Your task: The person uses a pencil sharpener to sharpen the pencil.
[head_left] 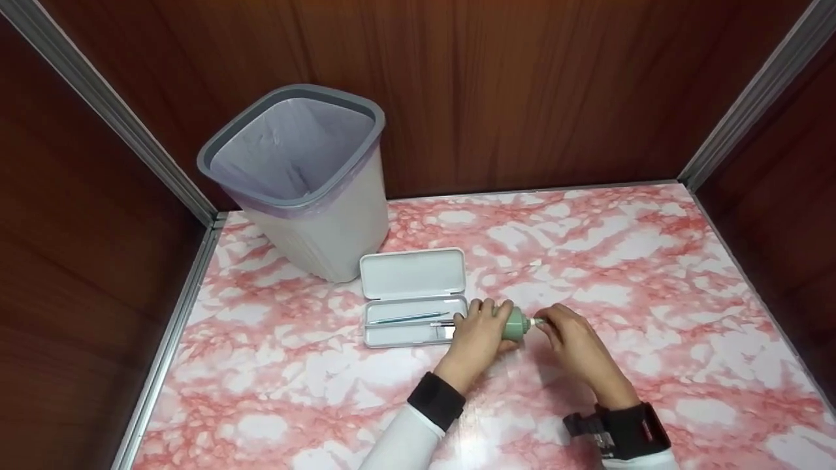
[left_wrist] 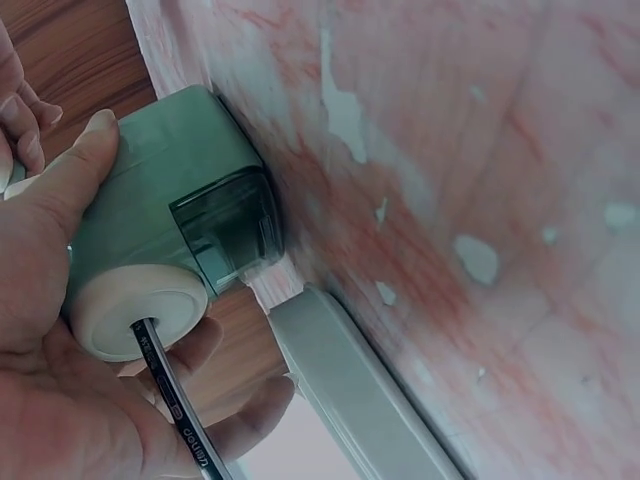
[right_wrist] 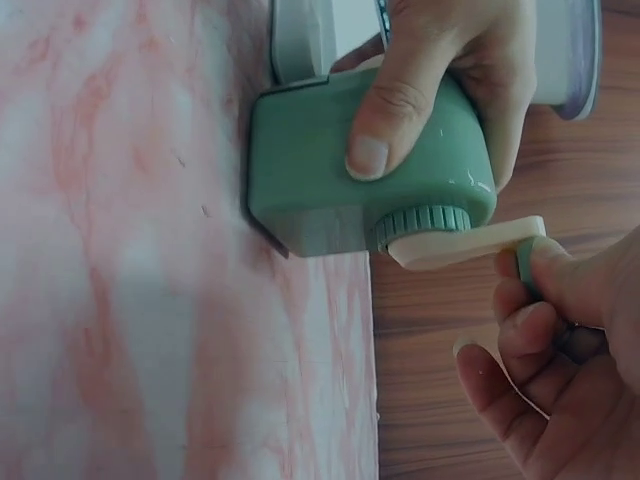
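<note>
A green hand-crank pencil sharpener point(head_left: 514, 324) rests on the table, and my left hand point(head_left: 480, 336) grips its body from above. In the left wrist view, a dark pencil point(left_wrist: 178, 400) sticks into the round cream front of the sharpener, its tip hidden inside. My right hand point(head_left: 578, 343) pinches the green knob point(right_wrist: 526, 268) at the end of the cream crank arm point(right_wrist: 465, 245). The sharpener has a dark see-through shavings bin point(left_wrist: 232, 232). Just left of my left hand lies an open pale pencil case point(head_left: 413, 274), holding a light-blue pencil point(head_left: 405, 318).
A tall white bin point(head_left: 353, 222) with a grey rim and purple liner stands behind the pencil case. The red-and-white marbled table point(head_left: 620, 274) is bounded by dark wood panels point(head_left: 496, 98) at the back and sides.
</note>
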Available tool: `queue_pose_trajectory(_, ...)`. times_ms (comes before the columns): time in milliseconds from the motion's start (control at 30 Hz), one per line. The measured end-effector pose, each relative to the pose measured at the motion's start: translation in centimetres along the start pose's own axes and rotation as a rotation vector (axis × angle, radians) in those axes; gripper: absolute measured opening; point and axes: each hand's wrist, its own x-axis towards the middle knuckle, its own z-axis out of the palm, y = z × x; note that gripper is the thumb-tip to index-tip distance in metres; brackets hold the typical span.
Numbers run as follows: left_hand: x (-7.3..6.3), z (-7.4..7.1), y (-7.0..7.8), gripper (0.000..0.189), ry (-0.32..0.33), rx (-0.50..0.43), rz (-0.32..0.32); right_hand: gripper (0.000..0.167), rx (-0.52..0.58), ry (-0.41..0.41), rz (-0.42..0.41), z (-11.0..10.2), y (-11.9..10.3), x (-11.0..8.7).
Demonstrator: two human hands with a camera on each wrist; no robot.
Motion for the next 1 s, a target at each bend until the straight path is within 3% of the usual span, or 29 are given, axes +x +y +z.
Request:
queue_pose_trajectory(333, 0.1, 0.0, 0.0, 0.071, -0.007, -0.022, 0.012, 0.011, 0.008, 0.001, -0.05, -0.3, 1.0, 0.6)
queue_pose_trajectory(600, 0.1, 0.1, -0.1, 0.07, 0.005, -0.025, 0.023, 0.016, -0.012, 0.001, -0.036, -0.4, 1.3, 0.9)
queue_pose_trajectory(767, 0.1, 0.0, -0.1, 0.07, 0.017, -0.019, 0.034, 0.017, -0.03, 0.0, 0.016, -0.2, 1.6, 1.1)
queue_pose_trajectory(1000, 0.2, 0.2, 0.0, 0.07, 0.004, -0.02, 0.047, 0.025, -0.009, -0.076, 0.169, -0.3, 1.9, 1.6)
